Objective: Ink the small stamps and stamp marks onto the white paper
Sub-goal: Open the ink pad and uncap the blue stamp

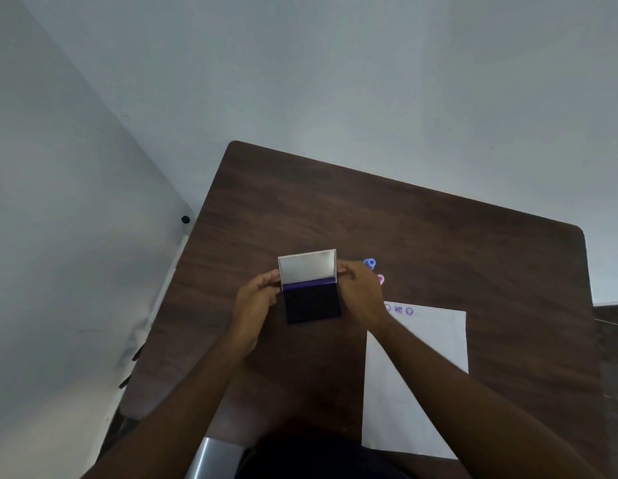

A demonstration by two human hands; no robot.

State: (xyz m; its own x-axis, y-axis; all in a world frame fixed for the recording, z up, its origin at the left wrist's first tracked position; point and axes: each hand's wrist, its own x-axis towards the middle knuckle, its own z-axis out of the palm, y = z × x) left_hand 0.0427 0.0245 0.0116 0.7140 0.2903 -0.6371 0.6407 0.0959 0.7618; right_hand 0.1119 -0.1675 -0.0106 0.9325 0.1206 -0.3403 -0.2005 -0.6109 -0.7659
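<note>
An ink pad (314,303) with dark purple ink lies on the brown table (439,236), its white lid (307,266) standing upright and open. My left hand (255,299) grips the pad's left side near the hinge. My right hand (357,292) grips the right edge of the lid. A white paper (435,347) lies to the right, with three purple stamp marks (399,310) along its top edge, one partly hidden by my wrist. A blue small stamp (369,263) and a pink small stamp (380,279) lie just behind my right hand, partly hidden.
The table's far corner meets pale walls. A small black object (185,219) sits at the wall left of the table. A grey chair part (211,458) shows at the bottom edge.
</note>
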